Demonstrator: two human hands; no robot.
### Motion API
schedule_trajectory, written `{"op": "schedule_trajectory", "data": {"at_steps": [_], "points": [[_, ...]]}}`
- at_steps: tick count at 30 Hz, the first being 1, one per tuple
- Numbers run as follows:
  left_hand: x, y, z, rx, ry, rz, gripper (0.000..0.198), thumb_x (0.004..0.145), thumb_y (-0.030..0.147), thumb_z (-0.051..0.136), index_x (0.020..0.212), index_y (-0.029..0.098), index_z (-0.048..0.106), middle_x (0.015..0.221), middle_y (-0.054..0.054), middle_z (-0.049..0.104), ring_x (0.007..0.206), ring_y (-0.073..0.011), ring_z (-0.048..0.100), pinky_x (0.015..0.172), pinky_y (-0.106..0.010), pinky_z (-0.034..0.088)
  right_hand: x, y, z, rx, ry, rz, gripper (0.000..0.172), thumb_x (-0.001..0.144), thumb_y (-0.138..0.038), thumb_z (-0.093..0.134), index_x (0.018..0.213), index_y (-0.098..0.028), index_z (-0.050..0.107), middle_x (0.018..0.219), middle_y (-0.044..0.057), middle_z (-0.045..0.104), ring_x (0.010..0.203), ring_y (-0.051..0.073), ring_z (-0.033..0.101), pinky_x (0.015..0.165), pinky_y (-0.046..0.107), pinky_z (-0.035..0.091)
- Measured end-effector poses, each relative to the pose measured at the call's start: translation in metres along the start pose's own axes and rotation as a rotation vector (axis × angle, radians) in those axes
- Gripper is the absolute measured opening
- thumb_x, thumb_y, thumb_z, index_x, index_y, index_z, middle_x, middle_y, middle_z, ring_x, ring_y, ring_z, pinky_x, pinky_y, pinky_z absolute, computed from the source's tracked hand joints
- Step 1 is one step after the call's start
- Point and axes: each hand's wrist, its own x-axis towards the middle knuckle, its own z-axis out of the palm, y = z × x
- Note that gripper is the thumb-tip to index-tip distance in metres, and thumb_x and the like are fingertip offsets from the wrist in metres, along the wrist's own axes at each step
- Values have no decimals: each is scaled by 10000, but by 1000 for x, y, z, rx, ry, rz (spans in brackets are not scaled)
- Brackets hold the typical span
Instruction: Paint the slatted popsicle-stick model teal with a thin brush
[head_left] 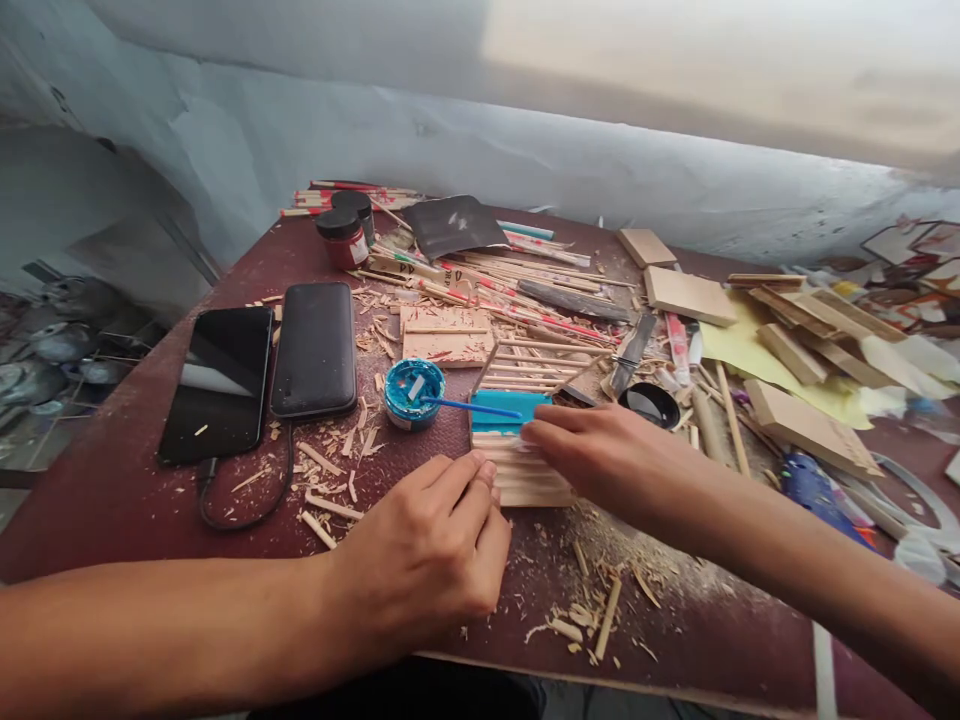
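A small wooden model [529,480] made of thin sticks lies in front of me, with a ribbed front part and an open stick frame behind. Across its middle runs a blue-painted panel [491,420]. My left hand [427,545] is closed at the model's left edge, fingertips against it. Over the right side of the blue panel, my right hand [592,440] has its fingers pinched together; whatever they hold is hidden. An open jar of blue paint [414,395] stands left of the model. A thin blue stick [472,406] reaches from the jar across the panel.
A phone [217,385] and a black power bank [315,350], joined by a cable, lie to the left. Sticks, shavings, dark lidded jars [343,238] and sandpaper [455,226] cover the back. On the right are a black lid [649,405], wood blocks [810,425] and yellow paper [739,345].
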Motion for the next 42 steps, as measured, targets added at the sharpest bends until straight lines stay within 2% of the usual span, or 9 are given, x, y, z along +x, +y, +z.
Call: {"op": "schedule_trajectory", "data": {"at_steps": [3,6,8,12,17,27,30,35,42], "points": [[0,-1,0,1,3,-5,199,980,30,573,981,-4,769,998,-205,805,965,-328,799,810,-404,666,-35,17,-1,-76,11,78,271,911,40,463,833,-194,577,760,25,596,563,143,497,577,332,280],[0,-1,0,0,0,13,200,983,38,575,976,-7,770,991,-209,805,956,-328,801,809,-404,666,-51,15,0,-83,143,129,257,945,8,453,877,-190,602,753,23,582,541,143,494,556,323,291],[-1,-1,0,13,-1,36,186,976,37,591,985,-17,769,999,-221,805,962,-339,801,802,-409,667,-43,2,1,-72,191,122,222,1023,-51,456,948,-170,628,777,22,578,574,141,501,575,315,324],[-2,-1,0,30,-4,47,167,966,40,617,996,-22,769,1009,-232,803,993,-354,796,815,-424,667,2,-26,1,-4,154,43,224,991,-12,483,885,-164,608,794,15,592,586,123,457,569,307,296],[-1,-2,-2,13,-44,37,158,953,50,621,944,17,775,918,-190,792,938,-330,787,774,-415,660,38,-28,2,27,63,-51,196,941,11,546,879,-171,581,779,9,609,585,125,421,566,303,245],[0,-1,1,10,-72,36,163,956,37,590,968,17,751,916,-195,777,809,-286,743,654,-367,573,8,1,-6,134,-43,-66,240,1009,-40,498,841,-195,570,768,3,615,586,122,478,574,291,309],[1,-1,1,-2,-74,24,129,933,40,618,955,26,744,876,-164,754,738,-259,691,608,-355,537,-5,-9,-6,39,-52,-32,232,987,-2,475,923,-179,609,789,11,630,587,137,521,569,303,319],[2,-2,0,-34,-46,18,87,903,57,645,858,84,715,830,-115,707,725,-250,643,614,-360,522,-3,-40,-3,-211,139,-24,281,914,72,445,873,-155,606,796,39,634,564,142,497,528,309,283],[1,0,4,-69,27,43,150,939,87,639,799,129,674,823,-105,682,784,-273,670,742,-404,583,20,-44,7,-119,115,-18,145,988,-56,605,888,-161,605,835,21,633,615,143,496,555,318,280]]}}
